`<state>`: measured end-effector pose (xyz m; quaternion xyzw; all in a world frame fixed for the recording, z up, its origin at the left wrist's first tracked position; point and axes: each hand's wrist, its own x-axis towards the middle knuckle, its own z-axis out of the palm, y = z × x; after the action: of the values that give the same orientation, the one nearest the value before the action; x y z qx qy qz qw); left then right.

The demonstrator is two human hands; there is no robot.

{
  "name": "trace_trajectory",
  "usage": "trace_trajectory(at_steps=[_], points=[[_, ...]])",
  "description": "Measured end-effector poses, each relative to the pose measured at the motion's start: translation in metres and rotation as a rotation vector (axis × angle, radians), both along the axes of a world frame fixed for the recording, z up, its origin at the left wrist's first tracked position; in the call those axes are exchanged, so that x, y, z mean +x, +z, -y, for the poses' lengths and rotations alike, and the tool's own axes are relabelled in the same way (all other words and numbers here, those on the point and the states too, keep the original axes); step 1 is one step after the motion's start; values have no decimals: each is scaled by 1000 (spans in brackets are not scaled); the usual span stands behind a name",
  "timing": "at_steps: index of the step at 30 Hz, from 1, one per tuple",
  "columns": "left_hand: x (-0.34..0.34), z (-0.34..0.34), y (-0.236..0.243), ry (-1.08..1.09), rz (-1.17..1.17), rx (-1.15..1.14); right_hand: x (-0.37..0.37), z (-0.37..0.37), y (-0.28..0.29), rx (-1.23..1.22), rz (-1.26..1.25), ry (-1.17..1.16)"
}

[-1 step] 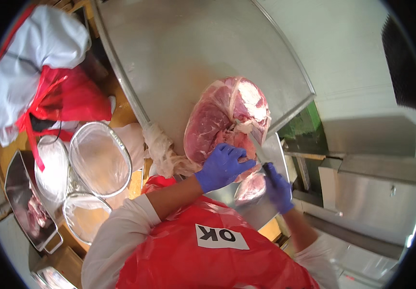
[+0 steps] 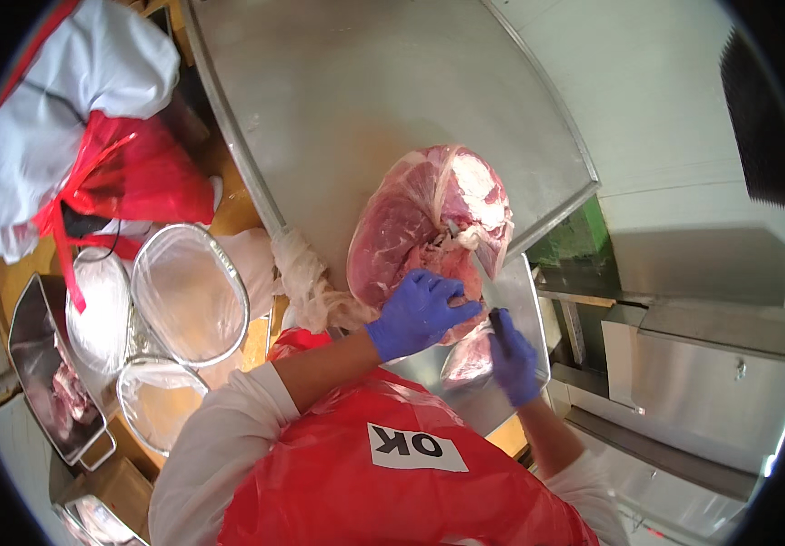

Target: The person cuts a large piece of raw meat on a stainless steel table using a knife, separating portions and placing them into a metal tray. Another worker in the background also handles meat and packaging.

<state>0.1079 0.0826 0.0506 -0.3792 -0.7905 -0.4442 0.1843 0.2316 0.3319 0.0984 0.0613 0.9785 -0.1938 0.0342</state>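
A large cut of red meat with white fat (image 2: 392, 209) rests near the lower edge of the steel work table (image 2: 274, 73). My left hand (image 2: 415, 309), in a blue glove, grips its lower flap with bent fingers. Just right of it, my gloved right hand (image 2: 513, 359) is closed around a dark handle (image 2: 500, 323), apparently a knife's; no blade can be made out. A smaller meat piece (image 2: 465, 364) lies in a steel tray (image 2: 529, 282) below the table edge, between and beneath my hands.
At left, several bag-lined metal hoops (image 2: 188, 300) stand beside a steel bin (image 2: 33, 346) holding meat scraps. A co-worker in white and red (image 2: 129, 177) is at the upper left. Crumpled plastic (image 2: 297, 273) hangs at the table's corner; steel equipment (image 2: 711, 382) stands at right.
My right hand has shifted very slightly left and up. The meat stays in place, and the co-worker's clothing and the bins appear slightly shifted in the view.
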Motion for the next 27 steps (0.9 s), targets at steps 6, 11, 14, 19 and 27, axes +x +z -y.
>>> trace_trajectory(at_steps=[6, 11, 14, 19, 27], points=[[3, 9, 0, 41, 53, -52, 13, 53, -76, -441, -348, -88], [-19, 6, 6, 68, 82, 9, 4, 57, -62, -518, -373, -114], [-22, -3, 27, 168, 234, 163, 23, 59, -38, -487, -272, -172], [-51, -4, 18, 109, 522, -13, 84, 31, -27, -432, -282, -209], [-81, 24, 37, -195, 1393, 444, 165, 23, 20, -327, -255, -259]])
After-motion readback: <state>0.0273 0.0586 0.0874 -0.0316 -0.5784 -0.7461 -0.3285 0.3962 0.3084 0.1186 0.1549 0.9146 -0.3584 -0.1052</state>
